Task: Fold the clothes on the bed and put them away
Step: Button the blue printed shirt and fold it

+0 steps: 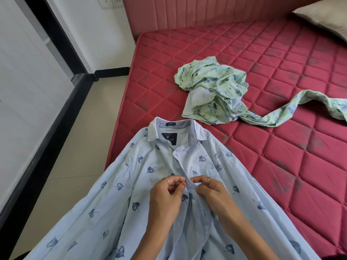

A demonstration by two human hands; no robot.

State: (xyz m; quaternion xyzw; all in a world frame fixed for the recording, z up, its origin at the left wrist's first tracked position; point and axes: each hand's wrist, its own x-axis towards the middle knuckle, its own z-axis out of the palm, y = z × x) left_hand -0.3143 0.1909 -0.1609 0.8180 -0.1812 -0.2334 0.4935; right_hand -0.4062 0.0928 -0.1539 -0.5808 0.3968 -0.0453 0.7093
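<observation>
A light blue shirt (142, 184) with dark blue leaf prints lies front up on the near left corner of the red quilted mattress (281, 147), collar pointing away from me. My left hand (167, 194) pinches the left edge of the button placket at chest height. My right hand (210, 192) pinches the facing right edge, fingertips almost touching the left hand's. Both hands wear rings. A crumpled green floral garment (216, 91) lies further back on the mattress, one long sleeve trailing right.
A pink padded headboard (187, 12) runs along the back, with a grey pillow (326, 17) at the far right. Left of the bed is beige tiled floor (75, 147), then a white wardrobe door (22, 81) and a black skirting strip.
</observation>
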